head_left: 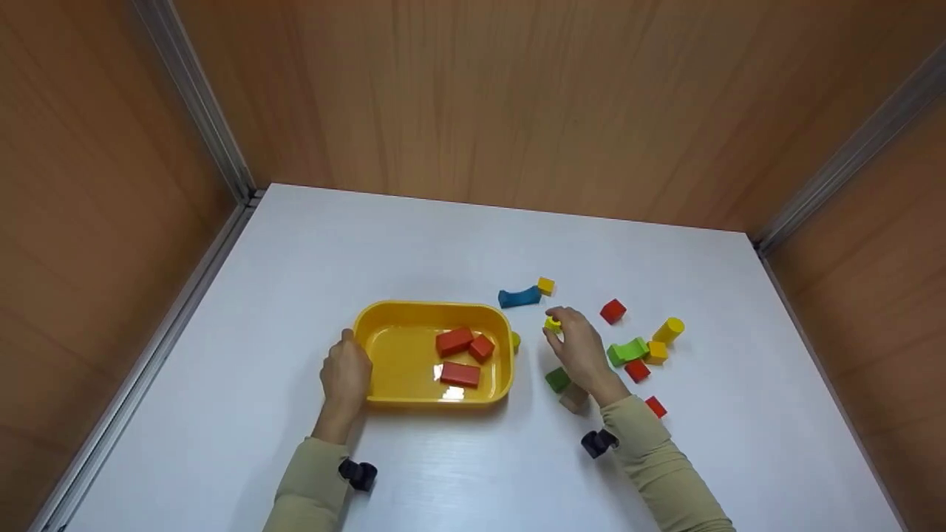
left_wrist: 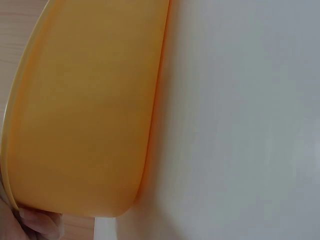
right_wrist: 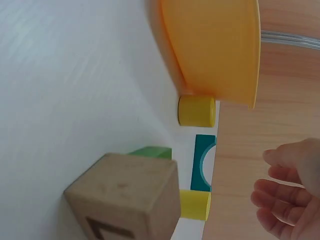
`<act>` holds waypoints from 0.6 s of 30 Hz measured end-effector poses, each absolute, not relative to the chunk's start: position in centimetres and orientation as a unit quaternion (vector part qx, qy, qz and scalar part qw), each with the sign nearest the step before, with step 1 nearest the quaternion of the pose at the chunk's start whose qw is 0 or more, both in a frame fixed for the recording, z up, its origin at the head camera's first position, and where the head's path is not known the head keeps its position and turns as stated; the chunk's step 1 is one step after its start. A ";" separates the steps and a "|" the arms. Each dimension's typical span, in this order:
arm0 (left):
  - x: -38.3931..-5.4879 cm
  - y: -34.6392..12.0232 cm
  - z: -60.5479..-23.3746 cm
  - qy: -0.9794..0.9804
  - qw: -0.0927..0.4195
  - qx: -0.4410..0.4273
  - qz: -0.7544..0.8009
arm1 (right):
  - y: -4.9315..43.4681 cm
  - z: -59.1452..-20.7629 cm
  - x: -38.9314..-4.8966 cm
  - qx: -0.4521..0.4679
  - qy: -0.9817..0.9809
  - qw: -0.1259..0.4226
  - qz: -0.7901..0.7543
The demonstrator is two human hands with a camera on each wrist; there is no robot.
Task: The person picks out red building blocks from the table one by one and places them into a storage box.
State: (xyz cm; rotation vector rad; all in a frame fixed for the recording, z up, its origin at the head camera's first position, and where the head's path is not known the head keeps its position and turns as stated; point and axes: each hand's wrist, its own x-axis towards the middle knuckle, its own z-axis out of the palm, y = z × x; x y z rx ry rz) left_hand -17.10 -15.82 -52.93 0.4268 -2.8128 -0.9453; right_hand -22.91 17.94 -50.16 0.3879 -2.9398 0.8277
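At the left end of the yellow plastic bin (head_left: 384, 399), my left hand (head_left: 346, 373) grips the rim. In the left wrist view its fingertips (left_wrist: 40, 223) curl at the lower end of the bin's wall (left_wrist: 85, 110). My right hand (head_left: 580, 351) hovers over a small yellow cylinder (head_left: 552, 324), fingers loosely bent. The right wrist view shows this hand (right_wrist: 295, 187) holding nothing, apart from the yellow cylinder (right_wrist: 195, 205). Near it lie a blue arch block (head_left: 519, 297) and a yellow cube (head_left: 546, 286). Several red blocks (head_left: 460, 374) lie in the bin.
A plain wooden block (right_wrist: 125, 190) and a green block (head_left: 558, 380) sit below my right hand. Another yellow cylinder (right_wrist: 197, 111) stands beside the bin. Farther right are red cubes (head_left: 613, 311), a light green arch (head_left: 627, 351), a yellow cube (head_left: 656, 352) and a tall yellow cylinder (head_left: 669, 330).
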 end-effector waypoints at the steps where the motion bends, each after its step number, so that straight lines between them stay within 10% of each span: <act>1: -17.1 -15.8 -53.0 -0.935 0.071 0.143 -0.315 | 18.3 -50.2 -22.9 0.120 -0.956 0.027 0.266; 18: -16.9 -15.8 -52.9 -0.933 0.075 0.151 -0.319 | 23.3 -51.5 -23.6 0.082 -0.976 0.044 0.196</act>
